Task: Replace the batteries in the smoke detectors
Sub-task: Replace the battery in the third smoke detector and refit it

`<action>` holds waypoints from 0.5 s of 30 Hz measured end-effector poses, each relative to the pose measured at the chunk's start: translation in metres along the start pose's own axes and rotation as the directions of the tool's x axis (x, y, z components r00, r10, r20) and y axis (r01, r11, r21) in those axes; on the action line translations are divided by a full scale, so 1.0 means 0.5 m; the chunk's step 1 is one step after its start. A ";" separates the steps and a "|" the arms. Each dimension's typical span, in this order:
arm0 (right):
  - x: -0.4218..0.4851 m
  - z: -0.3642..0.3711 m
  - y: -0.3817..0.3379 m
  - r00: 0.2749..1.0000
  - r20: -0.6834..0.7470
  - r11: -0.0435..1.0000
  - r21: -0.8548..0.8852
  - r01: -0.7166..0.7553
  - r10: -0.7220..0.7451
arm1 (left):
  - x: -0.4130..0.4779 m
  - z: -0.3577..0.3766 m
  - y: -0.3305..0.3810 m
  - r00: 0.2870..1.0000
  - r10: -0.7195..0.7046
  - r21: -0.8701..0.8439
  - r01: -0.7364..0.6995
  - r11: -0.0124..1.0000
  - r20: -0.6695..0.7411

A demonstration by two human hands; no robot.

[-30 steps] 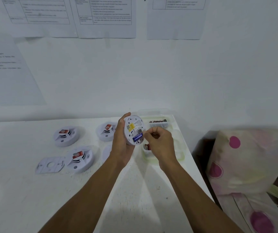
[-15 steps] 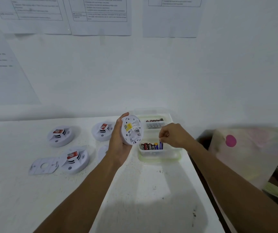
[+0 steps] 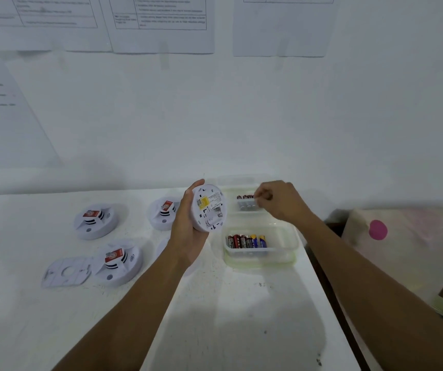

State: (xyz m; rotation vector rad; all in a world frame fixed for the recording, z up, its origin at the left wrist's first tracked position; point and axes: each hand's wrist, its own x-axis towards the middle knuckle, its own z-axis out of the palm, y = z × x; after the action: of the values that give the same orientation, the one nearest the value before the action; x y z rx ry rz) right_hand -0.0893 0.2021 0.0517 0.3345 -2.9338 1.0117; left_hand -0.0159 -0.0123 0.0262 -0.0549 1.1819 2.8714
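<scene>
Mounting plate point(image 3: 66, 271) at far left of table point(image 3: 215, 330): lies flat, just beside front detector point(image 3: 118, 263). Behind, rear-left detector point(image 3: 96, 220) and rear-centre detector point(image 3: 162, 214), apart. Left hand point(image 3: 188, 234): grips held detector point(image 3: 209, 208) by rim, on edge above table, labelled back toward camera. Next, near container point(image 3: 284, 250) with row of batteries point(image 3: 247, 241); far container point(image 3: 241, 180) behind it. Right hand point(image 3: 279, 202): hovers over far container, fingers point(image 3: 261, 195) curled at grey cells point(image 3: 245, 206); cannot tell whether pinching one. Spotted pillow point(image 3: 402, 242) past table edge.
</scene>
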 end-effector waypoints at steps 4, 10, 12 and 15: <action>0.093 0.002 -0.017 0.999 0.010 0.999 -0.043 0.033 -0.032 | 0.021 -0.006 0.004 1.000 -0.005 -0.002 0.005 1.000 -0.004; 0.190 0.061 -0.039 0.989 0.145 0.968 -0.250 0.005 0.032 | 0.040 -0.020 0.014 1.000 -0.018 0.004 0.018 1.000 -0.026; 0.198 0.081 -0.044 0.983 0.176 0.946 -0.325 0.010 0.050 | 0.045 -0.025 0.019 1.000 -0.012 0.023 0.012 1.000 -0.020; 0.200 0.105 -0.045 0.982 0.178 0.916 -0.401 0.017 0.060 | 0.049 -0.033 0.027 1.000 0.000 0.040 0.000 0.999 -0.011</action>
State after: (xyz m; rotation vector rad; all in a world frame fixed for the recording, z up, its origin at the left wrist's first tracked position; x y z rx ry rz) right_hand -0.1799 0.1333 0.0327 0.3993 -3.2154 0.3705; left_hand -0.0406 -0.0329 0.0227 -0.0704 1.2413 2.8497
